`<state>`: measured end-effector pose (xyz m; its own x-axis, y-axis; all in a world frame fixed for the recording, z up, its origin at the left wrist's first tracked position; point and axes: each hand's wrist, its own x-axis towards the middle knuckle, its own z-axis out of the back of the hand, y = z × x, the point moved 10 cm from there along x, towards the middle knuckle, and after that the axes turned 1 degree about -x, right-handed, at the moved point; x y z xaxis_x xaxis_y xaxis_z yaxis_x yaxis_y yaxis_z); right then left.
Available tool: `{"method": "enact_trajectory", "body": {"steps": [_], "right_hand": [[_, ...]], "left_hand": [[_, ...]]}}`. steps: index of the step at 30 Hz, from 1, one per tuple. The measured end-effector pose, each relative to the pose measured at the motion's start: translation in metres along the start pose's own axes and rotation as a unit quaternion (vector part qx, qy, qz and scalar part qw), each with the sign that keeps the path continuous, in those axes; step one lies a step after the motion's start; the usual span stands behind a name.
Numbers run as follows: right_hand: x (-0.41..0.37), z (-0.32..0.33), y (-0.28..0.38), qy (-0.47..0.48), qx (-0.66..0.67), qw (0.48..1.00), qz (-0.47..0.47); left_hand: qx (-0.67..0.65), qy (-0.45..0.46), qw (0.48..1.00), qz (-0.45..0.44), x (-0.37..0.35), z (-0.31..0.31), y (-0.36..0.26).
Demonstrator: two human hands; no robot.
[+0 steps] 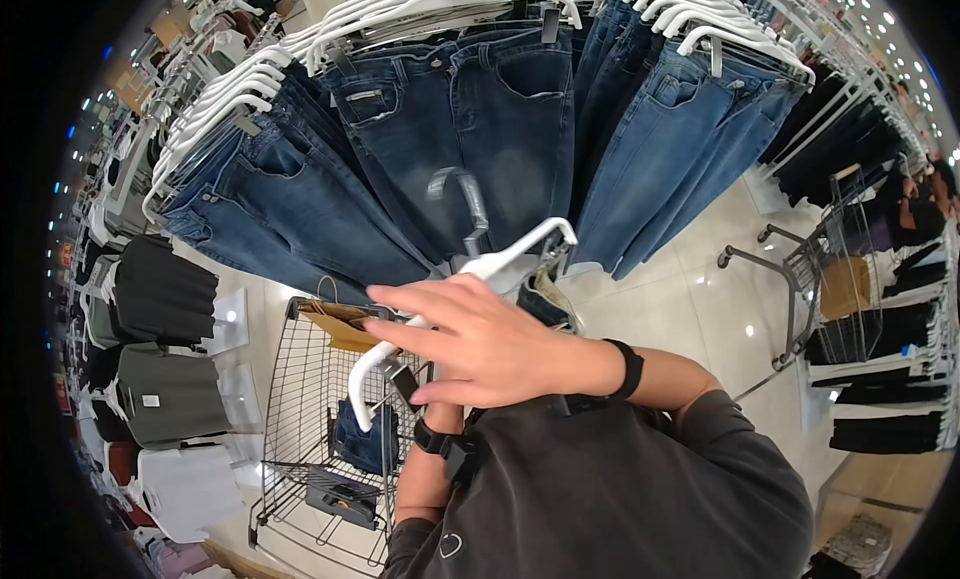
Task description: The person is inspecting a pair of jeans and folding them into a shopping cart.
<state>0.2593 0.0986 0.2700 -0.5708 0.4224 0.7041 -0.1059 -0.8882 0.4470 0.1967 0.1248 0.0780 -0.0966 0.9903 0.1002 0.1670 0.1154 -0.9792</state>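
My right hand (485, 344) lies across the middle of a white clip hanger (515, 249), palm down, with its fingers stretched out and apart. The hanger is tilted, its metal hook pointing up the picture. Folded denim (545, 297) hangs near its right end, and a dark clip (403, 381) shows near its left end. Of my left hand (443, 416) only a small part shows below the right hand; its fingers are hidden. Blue jeans (460, 129) hang on the rack just in front.
A wire shopping cart (285, 379) at lower left holds a brown paper bag (345, 326), folded denim (365, 439) and a grey item (342, 496). Racks of clothes stand on both sides. Another cart (800, 269) and a person (918, 214) are at right.
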Motion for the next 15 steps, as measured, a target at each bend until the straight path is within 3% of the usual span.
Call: {"method": "enact_trajectory", "body": {"steps": [1,3,4,6,7,9,11,13,15], "right_hand": [[-0.006,0.012,0.002,-0.016,0.02,1.0,0.014],[-0.034,0.035,-0.016,-0.048,-0.061,0.997,0.019],[-0.049,0.057,-0.036,-0.089,-0.093,0.991,-0.027],[-0.075,0.082,-0.089,-0.073,-0.138,0.975,-0.161],[-0.095,0.084,-0.12,-0.066,-0.084,0.957,-0.269],[-0.147,0.052,-0.178,0.021,0.139,0.913,-0.382],[-0.187,0.007,-0.191,0.128,0.361,0.803,-0.457],[-0.185,-0.013,-0.174,0.194,0.403,0.789,-0.422],[-0.181,-0.019,-0.163,0.175,0.439,0.778,-0.414]], "left_hand": [[-0.014,-0.015,1.0,0.007,0.001,0.009,0.0],[0.022,0.036,0.999,-0.011,0.006,0.009,-0.019],[0.068,0.114,0.99,-0.042,0.01,-0.005,-0.049],[0.096,0.133,0.985,-0.061,0.009,0.004,-0.054],[0.102,0.156,0.98,-0.068,0.008,0.002,-0.059],[0.102,0.193,0.974,-0.055,0.003,-0.003,-0.064],[0.101,0.225,0.968,-0.044,0.002,-0.007,-0.066],[0.1,0.245,0.964,-0.03,0.002,-0.008,-0.065],[0.079,0.219,0.972,-0.028,0.005,-0.002,-0.066]]}}
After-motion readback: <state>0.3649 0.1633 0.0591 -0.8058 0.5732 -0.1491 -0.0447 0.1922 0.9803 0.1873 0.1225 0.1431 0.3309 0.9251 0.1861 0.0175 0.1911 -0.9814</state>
